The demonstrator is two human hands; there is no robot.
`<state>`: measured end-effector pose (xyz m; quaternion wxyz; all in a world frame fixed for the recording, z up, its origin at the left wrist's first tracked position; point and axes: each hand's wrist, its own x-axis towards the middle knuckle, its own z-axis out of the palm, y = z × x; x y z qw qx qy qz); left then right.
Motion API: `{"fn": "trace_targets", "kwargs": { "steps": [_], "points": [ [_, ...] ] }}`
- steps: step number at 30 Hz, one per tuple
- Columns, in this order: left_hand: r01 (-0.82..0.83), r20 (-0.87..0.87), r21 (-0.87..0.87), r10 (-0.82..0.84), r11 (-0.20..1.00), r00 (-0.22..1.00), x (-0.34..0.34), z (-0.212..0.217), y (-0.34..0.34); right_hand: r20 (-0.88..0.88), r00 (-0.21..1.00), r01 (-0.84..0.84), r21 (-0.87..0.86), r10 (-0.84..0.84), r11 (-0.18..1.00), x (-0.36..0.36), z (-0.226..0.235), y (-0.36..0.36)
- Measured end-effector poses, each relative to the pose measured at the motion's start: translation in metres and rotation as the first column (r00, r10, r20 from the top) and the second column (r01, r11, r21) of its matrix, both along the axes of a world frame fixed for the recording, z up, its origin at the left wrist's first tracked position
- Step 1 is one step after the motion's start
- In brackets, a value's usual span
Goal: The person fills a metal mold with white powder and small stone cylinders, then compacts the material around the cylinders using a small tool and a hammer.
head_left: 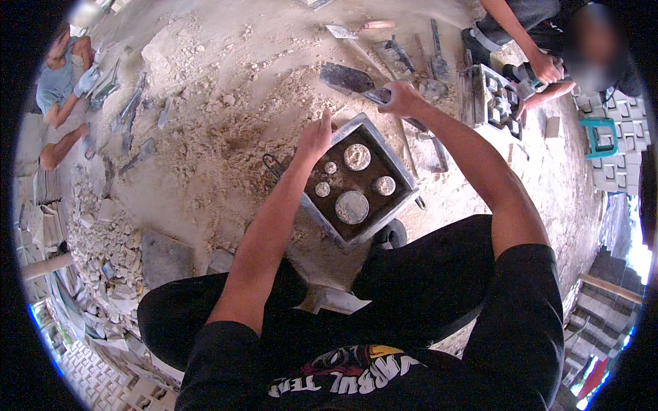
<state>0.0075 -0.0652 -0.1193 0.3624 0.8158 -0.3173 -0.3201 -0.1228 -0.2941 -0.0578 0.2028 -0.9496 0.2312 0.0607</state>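
A square metal mould box (327, 218) stands tilted cornerwise in front of my crossed legs. Inside it, several round pale discs (352, 207) of different sizes sit in dark, sandy material. My left hand (314, 142) is closed at the box's upper left rim, thumb pointing up; its fingertips are partly hidden. Beyond the box's far corner, my right hand (406, 100) grips a trowel (345, 78). The trowel's broad dark blade points left, held apart from the box. A wire handle (273, 163) sticks out from the box's left side.
Pale powder and crumbs (226, 103) cover the ground. A pointed trowel (340, 31) and other metal tools lie beyond. At right, a co-worker's hands (546, 71) work over another mould box (473, 96) near a teal stool (599, 138). Another person (58, 85) sits at far left.
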Motion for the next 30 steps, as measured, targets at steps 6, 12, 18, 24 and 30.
{"fn": "trace_targets", "kwargs": {
  "steps": [6, 12, 18, 24, 30],
  "points": [
    [0.039, -0.153, -0.049, -0.046, 0.998, 0.987, 0.016, -0.006, 0.003, 0.060, 0.997, -0.044, -0.046, 0.047, 0.998, 0.017, -0.033, 0.003],
    [-0.107, -0.093, -0.156, 0.093, 0.982, 0.991, 0.026, -0.007, 0.010, 0.005, 0.999, 0.039, 0.033, -0.040, 0.999, 0.011, -0.012, 0.007],
    [-0.318, 0.343, -0.219, 0.378, 0.922, 0.860, 0.114, -0.028, 0.074, -0.185, 0.956, -0.239, -0.028, 0.230, 0.971, 0.044, 0.032, -0.003],
    [-0.454, 0.503, -0.296, 0.541, 0.840, 0.674, 0.124, -0.045, 0.161, -0.416, 0.832, -0.473, -0.182, 0.368, 0.862, 0.086, 0.023, 0.008],
    [-0.561, 0.689, -0.206, 0.526, 0.802, 0.499, 0.115, -0.105, 0.198, -0.292, 0.798, -0.581, -0.141, 0.528, 0.801, 0.114, -0.014, 0.028]
  ]
}}
